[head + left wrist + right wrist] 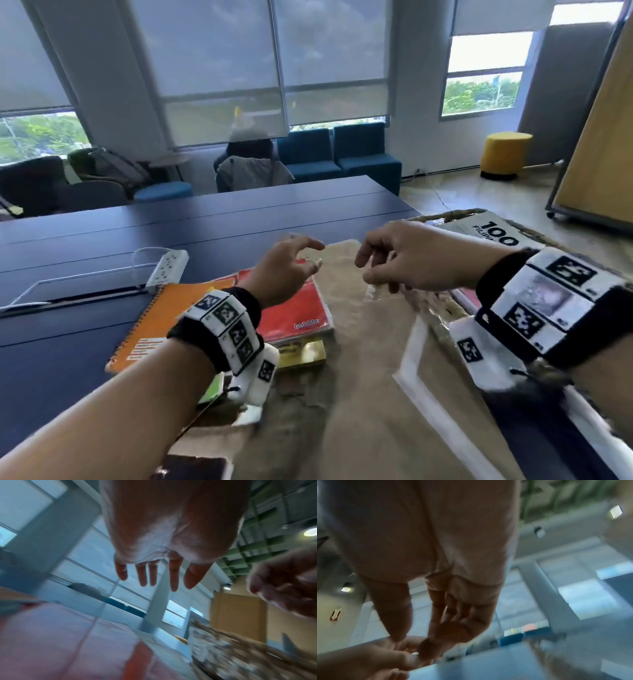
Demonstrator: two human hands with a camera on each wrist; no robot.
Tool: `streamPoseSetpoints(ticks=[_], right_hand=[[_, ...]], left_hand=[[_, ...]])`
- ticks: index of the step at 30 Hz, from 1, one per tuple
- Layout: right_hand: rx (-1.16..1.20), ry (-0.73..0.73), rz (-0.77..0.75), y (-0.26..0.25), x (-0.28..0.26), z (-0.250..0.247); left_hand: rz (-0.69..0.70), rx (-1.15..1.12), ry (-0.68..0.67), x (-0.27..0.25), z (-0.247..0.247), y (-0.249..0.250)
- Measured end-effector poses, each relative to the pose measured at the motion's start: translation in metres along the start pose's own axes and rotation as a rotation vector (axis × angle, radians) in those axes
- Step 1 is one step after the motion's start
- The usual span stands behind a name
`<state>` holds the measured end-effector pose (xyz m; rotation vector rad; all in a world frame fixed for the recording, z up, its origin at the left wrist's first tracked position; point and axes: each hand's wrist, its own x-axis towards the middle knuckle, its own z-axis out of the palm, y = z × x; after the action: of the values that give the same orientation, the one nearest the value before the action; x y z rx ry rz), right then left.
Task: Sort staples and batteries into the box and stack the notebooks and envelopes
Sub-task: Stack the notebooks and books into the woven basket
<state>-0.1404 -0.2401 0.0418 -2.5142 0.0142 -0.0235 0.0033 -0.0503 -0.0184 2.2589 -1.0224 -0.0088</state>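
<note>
With the left hand (pixel 289 270) spread and holding nothing and the right hand (pixel 407 260) loosely curled, seemingly empty, both hover above the brown envelope (pixel 359 342); best to pinch its far edge and square it onto the red notebook (pixel 301 308) at its left.

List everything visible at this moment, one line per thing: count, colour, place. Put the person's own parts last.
Table: one, dark blue, under everything.
Spiral notebook: one, orange, left of the pile.
Red notebook: one, on the pile below the left hand.
Yellow pad: one, under the red notebook's near edge.
Brown envelope: one large, centre, near edge.
Clear plastic sleeve: one, at the right hand's fingertips; grip unclear.
Basket: one, woven, tan, right, holding a printed packet.
Power strip: one, white, far left on the table.
Stool: one, yellow, far right on the floor.
Sofa seats: blue, under the window.
Left hand: fingers spread, empty, above the red notebook.
Right hand: fingers curled, over the envelope.
</note>
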Motion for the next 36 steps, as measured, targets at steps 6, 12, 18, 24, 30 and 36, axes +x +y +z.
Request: streamPoseSetpoints(ticks=[6,12,18,24,30,36], right_hand=[[-0.038,-0.123,0.03,-0.034,0.046,0.034],[-0.162,-0.155,0.167,-0.039,0.097,0.084],[-0.201,-0.095,0.33,-0.015,0.129,0.124],[-0.04,-0.06,0.44,0.008,0.137,0.134],[0.078,-0.145,0.464,0.011,0.141,0.123],[0.156,-0.224,0.484,0.021,0.153,0.117]], left_hand=[[-0.446,0.199,-0.073,-0.013,-0.04,-0.08],[-0.619,0.384,-0.533,-0.037,-0.042,-0.101],[-0.579,0.477,-0.575,-0.034,-0.043,-0.085],[-0.595,0.527,-0.574,-0.037,-0.038,-0.082],[-0.61,0.55,-0.593,-0.038,-0.031,-0.087],[-0.479,0.455,-0.634,-0.03,-0.047,-0.092]])
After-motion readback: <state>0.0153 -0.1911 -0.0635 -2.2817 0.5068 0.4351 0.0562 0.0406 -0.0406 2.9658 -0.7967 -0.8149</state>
